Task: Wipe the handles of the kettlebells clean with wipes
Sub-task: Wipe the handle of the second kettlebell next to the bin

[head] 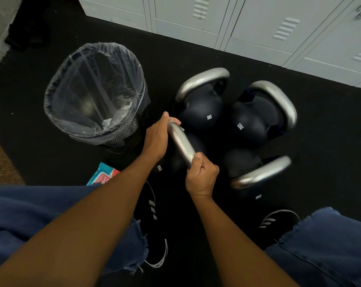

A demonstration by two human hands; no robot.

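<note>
Several black kettlebells with silver handles stand together on the dark floor. The nearest one, marked 8KG, has its handle between my hands. My left hand wraps the far end of that handle, and a small white edge of a wipe shows past its fingertips. My right hand grips the near end of the same handle. Another 8KG kettlebell stands behind, and 12KG ones stand at the right and near right.
A black mesh bin lined with a clear bag stands left of the kettlebells, with crumpled white wipes inside. A teal and red wipes pack lies by my left knee. White lockers line the back. My black shoes are below.
</note>
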